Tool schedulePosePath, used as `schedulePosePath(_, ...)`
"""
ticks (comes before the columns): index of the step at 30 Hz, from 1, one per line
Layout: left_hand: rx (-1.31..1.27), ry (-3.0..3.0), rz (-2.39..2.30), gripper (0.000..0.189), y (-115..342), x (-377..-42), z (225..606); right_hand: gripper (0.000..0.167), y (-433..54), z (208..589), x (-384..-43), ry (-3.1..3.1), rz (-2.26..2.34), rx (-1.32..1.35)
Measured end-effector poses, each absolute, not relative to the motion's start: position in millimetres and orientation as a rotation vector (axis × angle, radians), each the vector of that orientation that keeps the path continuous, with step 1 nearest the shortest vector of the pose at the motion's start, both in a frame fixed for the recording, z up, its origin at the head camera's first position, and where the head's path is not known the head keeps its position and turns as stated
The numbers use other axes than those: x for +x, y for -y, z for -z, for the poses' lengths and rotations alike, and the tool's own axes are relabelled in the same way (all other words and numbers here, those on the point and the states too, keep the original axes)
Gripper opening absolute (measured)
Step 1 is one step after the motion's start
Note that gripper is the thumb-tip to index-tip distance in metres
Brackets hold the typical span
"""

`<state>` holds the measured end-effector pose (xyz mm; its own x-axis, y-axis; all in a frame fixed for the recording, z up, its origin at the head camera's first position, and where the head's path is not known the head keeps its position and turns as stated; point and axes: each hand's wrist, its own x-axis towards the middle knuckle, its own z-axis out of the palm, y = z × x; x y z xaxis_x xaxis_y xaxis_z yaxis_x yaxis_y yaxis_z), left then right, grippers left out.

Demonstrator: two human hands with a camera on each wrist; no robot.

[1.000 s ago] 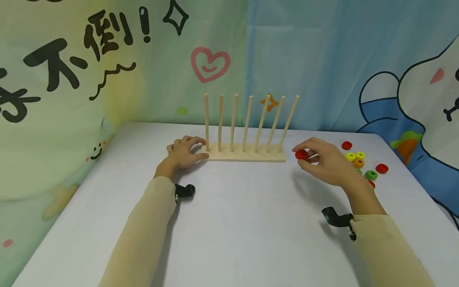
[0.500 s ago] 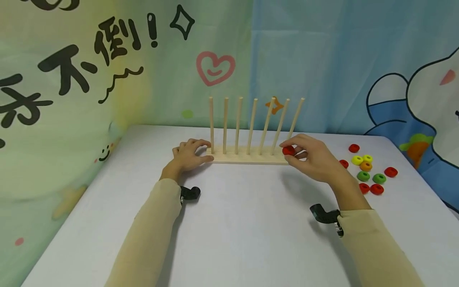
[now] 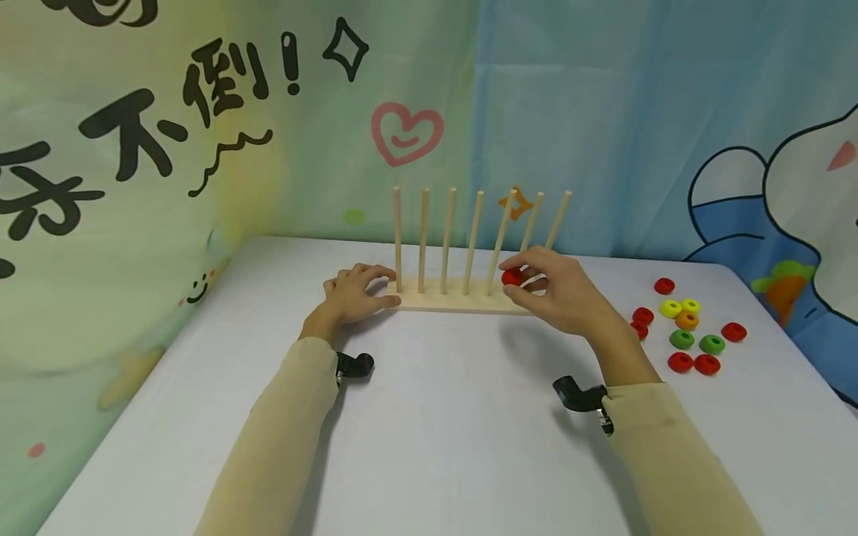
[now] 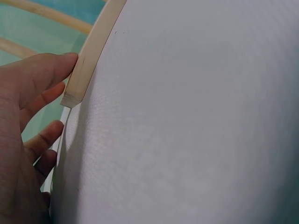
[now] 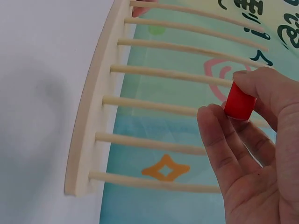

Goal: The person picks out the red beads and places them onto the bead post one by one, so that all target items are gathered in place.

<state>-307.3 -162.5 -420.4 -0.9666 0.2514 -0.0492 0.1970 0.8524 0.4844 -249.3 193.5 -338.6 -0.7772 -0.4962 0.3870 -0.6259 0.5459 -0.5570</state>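
A pale wooden peg rack (image 3: pixel 445 301) with several upright pegs stands toward the back of the white table. My left hand (image 3: pixel 357 295) holds the left end of its base, the thumb on the front edge in the left wrist view, where the wooden base (image 4: pixel 88 60) fills the upper left. Between thumb and fingertips my right hand (image 3: pixel 563 294) pinches a red bead (image 3: pixel 512 277), raised above the base near the right-hand pegs. In the right wrist view the bead (image 5: pixel 240 102) appears in front of the pegs; its hole does not show.
Loose beads lie on the right of the table: several red beads (image 3: pixel 707 364), yellow beads (image 3: pixel 670 308), an orange bead (image 3: pixel 687 321) and green beads (image 3: pixel 712 344). A printed cloth backdrop (image 3: pixel 570 97) hangs behind the table.
My right hand has carried the red bead leftward, from beside the rack's right end to in front of its right-hand pegs. The left hand stays on the base. The head view has shifted slightly.
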Motion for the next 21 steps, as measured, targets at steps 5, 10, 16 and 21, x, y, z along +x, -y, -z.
schedulePosePath(5, 0.351, -2.920, -0.757, 0.058, 159.8, -307.1, 421.0, 0.027, -186.2, 332.3, -253.1, 2.598, -1.157, 0.943)
schedulePosePath(10, 0.345, -2.916, -0.759, 0.057, 159.1, -306.5, 421.2, 0.029, -179.6, 322.5, -259.1, 2.582, -1.207, 0.948)
schedulePosePath(16, 0.348, -2.918, -0.770, 0.057, 158.8, -306.2, 423.8, 0.029, -171.0, 315.7, -261.8, 2.557, -1.258, 0.956)
schedulePosePath(21, 0.360, -2.893, -0.777, 0.059, 160.3, -305.4, 419.4, 0.027, -160.7, 309.1, -261.2, 2.552, -1.271, 0.994)
